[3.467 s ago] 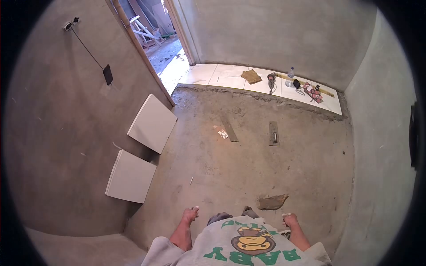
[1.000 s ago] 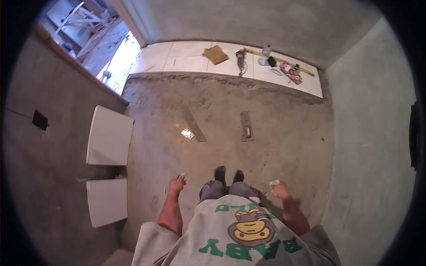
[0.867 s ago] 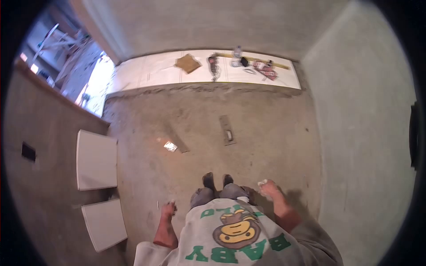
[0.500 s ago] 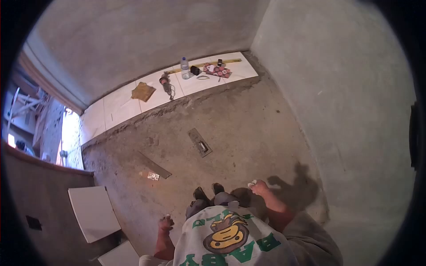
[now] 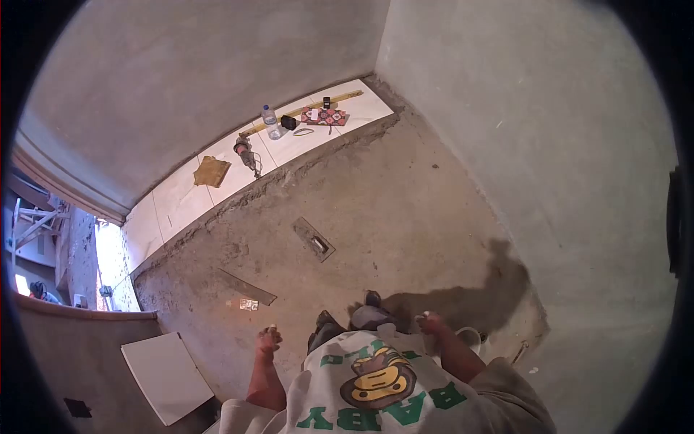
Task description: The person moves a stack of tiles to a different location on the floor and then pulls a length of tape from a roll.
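Note:
My left hand [image 5: 268, 340] hangs at the left of my shirt, fingers curled, with a small pale spot at the fingertips. On the other side my right hand [image 5: 431, 325] is closed too, and something whitish shows at its fingers; it is too small to name. Neither hand touches the things around. On the concrete floor ahead lies a plastering trowel [image 5: 314, 239]. Nearer my left hand are a long flat strip [image 5: 248, 287] and a small printed packet [image 5: 248, 305].
White tiles [image 5: 173, 207] line the far wall, bearing a corded power tool [image 5: 246, 153], a brownish-yellow piece [image 5: 211, 171], a water bottle [image 5: 272, 123], a yellow straightedge [image 5: 340, 99] and a patterned pouch [image 5: 324, 117]. A white panel [image 5: 166, 377] leans at lower left. A cable loop lies at right.
My view has turned and shifted, so the tiles and tools sit further left. My right hand has come lower and my left hand slightly higher in view. My feet have moved.

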